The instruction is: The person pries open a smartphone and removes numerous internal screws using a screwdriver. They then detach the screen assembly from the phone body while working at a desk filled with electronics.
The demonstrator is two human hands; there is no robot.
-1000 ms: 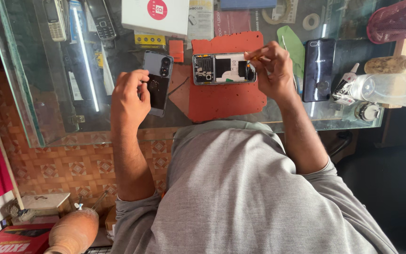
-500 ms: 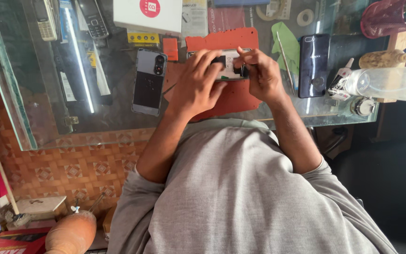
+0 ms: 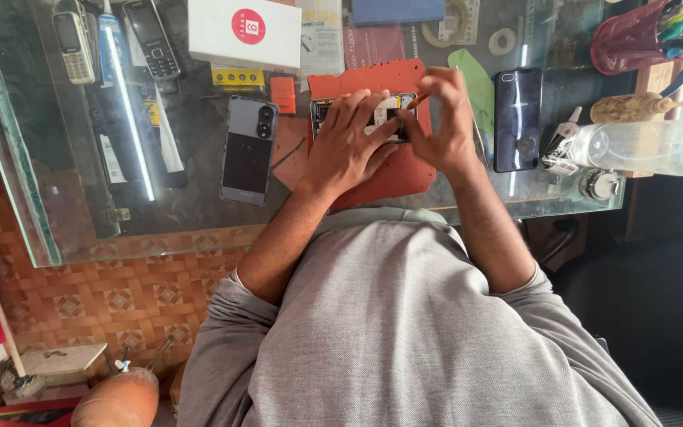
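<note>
Both hands (image 3: 349, 142) now probably cover phone (image 3: 385, 115).

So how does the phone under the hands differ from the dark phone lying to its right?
The opened phone has its back off, showing inner parts; the dark phone is closed and glossy. The opened phone lies on the red mat under the left hand and right hand; the dark phone lies untouched on the glass table. Both lie flat.
</note>
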